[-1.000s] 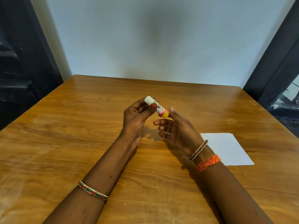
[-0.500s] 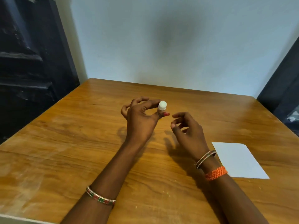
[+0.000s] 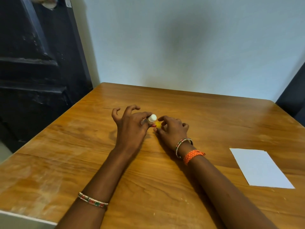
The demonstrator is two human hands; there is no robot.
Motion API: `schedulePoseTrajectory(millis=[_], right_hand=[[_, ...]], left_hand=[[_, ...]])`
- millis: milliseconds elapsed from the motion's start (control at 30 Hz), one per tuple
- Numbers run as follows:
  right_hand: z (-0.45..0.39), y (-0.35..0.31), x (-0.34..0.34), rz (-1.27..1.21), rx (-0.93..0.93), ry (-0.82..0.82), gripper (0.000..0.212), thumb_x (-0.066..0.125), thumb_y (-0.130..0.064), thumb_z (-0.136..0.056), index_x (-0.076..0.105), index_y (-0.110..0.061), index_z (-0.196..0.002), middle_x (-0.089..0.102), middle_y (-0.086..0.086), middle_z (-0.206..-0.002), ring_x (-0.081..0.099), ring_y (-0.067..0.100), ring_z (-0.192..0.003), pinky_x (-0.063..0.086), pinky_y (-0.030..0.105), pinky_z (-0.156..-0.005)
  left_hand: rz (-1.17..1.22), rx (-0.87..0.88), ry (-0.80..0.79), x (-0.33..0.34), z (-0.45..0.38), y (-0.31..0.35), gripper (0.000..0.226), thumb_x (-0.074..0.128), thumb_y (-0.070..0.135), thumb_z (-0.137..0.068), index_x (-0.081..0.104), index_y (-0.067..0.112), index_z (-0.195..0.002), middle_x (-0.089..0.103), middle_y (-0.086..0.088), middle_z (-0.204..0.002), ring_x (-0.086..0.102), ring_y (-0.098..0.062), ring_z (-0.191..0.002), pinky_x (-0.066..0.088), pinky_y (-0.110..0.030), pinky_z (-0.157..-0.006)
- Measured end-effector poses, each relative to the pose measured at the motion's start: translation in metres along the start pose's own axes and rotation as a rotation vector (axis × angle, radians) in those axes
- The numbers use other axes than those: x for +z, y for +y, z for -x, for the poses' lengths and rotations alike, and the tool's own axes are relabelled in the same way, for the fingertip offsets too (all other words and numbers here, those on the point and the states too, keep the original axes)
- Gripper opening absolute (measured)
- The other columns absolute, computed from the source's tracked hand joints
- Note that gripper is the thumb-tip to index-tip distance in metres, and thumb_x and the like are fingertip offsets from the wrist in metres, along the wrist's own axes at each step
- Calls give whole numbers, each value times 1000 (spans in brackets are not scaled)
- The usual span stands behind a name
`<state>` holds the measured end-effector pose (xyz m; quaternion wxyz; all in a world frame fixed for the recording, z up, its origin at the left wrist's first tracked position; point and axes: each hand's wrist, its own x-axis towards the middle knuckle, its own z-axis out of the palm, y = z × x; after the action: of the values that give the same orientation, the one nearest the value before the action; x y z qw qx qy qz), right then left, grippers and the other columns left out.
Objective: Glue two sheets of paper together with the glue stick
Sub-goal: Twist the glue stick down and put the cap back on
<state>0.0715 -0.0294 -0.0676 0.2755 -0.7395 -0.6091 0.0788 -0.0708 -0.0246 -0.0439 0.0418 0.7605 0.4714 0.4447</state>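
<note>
A glue stick [image 3: 152, 118] with a white cap and a yellow end is held low over the middle of the wooden table [image 3: 82, 154]. My left hand [image 3: 132, 129] pinches it near the white cap between thumb and forefinger, the other fingers spread. My right hand [image 3: 173, 129] closes its fingertips on the yellow end. White paper [image 3: 260, 169] lies flat on the table to the right, beyond my right forearm; whether it is one sheet or two stacked I cannot tell.
A dark door [image 3: 33, 63] stands close to the table's left edge. A pale wall [image 3: 181, 47] runs behind the far edge, and a dark frame [image 3: 293, 93] sits at the far right corner. Bangles and an orange wristband are on my wrists.
My right hand, apart from the stick half a second ago, has closed its fingertips on the yellow end. Both hands sit lower and nearer the table, and the view has shifted left.
</note>
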Motion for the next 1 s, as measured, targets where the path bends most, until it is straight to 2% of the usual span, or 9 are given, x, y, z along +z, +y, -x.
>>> schedulePoseTrajectory(millis=[167, 300, 367, 533, 633, 733, 833, 933, 1000], right_hand=[[3, -1, 6, -71, -47, 80, 24, 59, -27, -85, 54, -21, -108, 63, 1, -105, 51, 23, -108, 31, 38, -93], [21, 5, -12, -376, -35, 172, 21, 65, -13, -82, 53, -13, -99, 62, 3, -90, 63, 18, -81, 53, 25, -68], [34, 12, -20, -384, -47, 194, 22, 68, -13, -80, 59, -16, -100, 63, 0, -89, 60, 9, -76, 49, 13, -63], [55, 21, -26, -446, 13, 241, 29, 65, -19, -83, 65, -24, -112, 60, -6, -93, 53, 0, -79, 45, 8, -67], [58, 15, -22, -601, 68, 276, 32, 65, -10, -82, 63, -26, -109, 59, -8, -94, 58, 6, -84, 55, 26, -74], [57, 9, -22, -768, 115, 292, 32, 72, -2, -73, 57, -26, -88, 63, -2, -90, 64, 21, -84, 57, 37, -72], [56, 9, -27, -828, 94, 269, 34, 73, 0, -71, 61, -29, -84, 65, -3, -87, 64, 18, -81, 57, 38, -75], [55, 9, -29, -890, 76, 193, 36, 66, 3, -77, 64, -25, -99, 65, -6, -95, 63, 12, -86, 56, 29, -77], [55, 10, -30, -863, 58, 163, 41, 64, 5, -78, 64, -24, -108, 65, 0, -102, 62, 12, -89, 56, 28, -79]], left_hand=[[-131, 3, -72, -1, 1, -3, 27, 65, 23, -83, 67, 24, -109, 64, -3, -109, 40, -19, -121, 11, -45, -102], [-125, -12, -113, 1, 0, -9, 27, 62, 27, -85, 65, 29, -111, 66, 6, -109, 35, -16, -120, 12, -43, -99], [-99, 36, -153, 2, 2, -9, 27, 60, 25, -86, 64, 29, -112, 65, 8, -111, 33, -16, -122, 10, -43, -99], [-14, 168, -208, 6, 8, -2, 31, 57, 21, -89, 61, 31, -117, 62, 10, -113, 29, -10, -121, 8, -40, -100], [-5, 222, -222, 9, 10, 0, 35, 58, 18, -88, 59, 31, -120, 61, 11, -114, 28, -8, -121, 9, -39, -100], [23, 243, -200, 7, 10, 1, 31, 63, 22, -84, 62, 30, -114, 62, 11, -112, 33, -5, -122, 6, -32, -99], [58, 210, -180, 6, 10, 2, 21, 67, 25, -81, 63, 31, -100, 57, 9, -111, 30, 3, -118, 2, -25, -96], [66, 222, -190, 6, 10, 2, 19, 69, 24, -79, 62, 32, -95, 55, 9, -109, 32, -1, -121, 2, -25, -97], [77, 226, -204, 6, 10, 2, 20, 69, 24, -79, 62, 33, -95, 54, 11, -108, 34, -3, -123, 3, -29, -99]])
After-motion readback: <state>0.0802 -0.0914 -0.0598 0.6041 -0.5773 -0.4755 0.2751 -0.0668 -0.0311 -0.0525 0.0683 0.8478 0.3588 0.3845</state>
